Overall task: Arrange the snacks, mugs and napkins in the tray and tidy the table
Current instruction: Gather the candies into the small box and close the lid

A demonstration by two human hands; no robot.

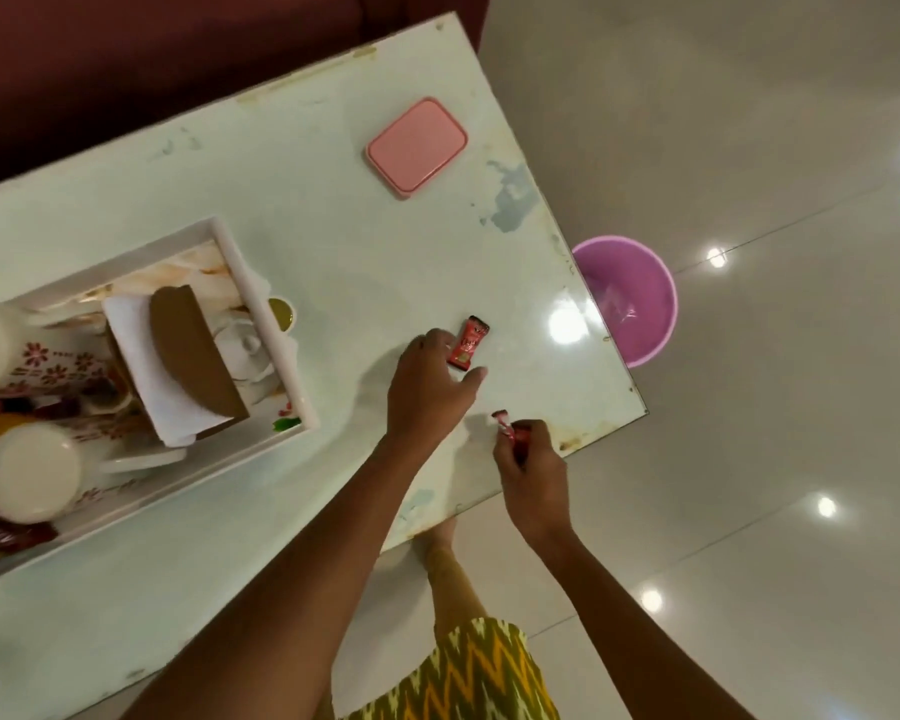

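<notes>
Fingers of the right hand are curled tight around a red candy wrapper, its twisted end poking out toward eleven o'clock, over the table's near edge. At ten o'clock from it, the left hand hovers with fingers loosely spread above a red snack sachet lying flat on the white table — whether the fingertips touch it, I cannot tell. Out at nine o'clock sits the white tray, holding two floral mugs, a napkin holder with white napkins, a white teapot and red snack packets. Farther off at twelve o'clock lies a pink lid. On the floor at three o'clock, partly under the table edge — a purple basin.
</notes>
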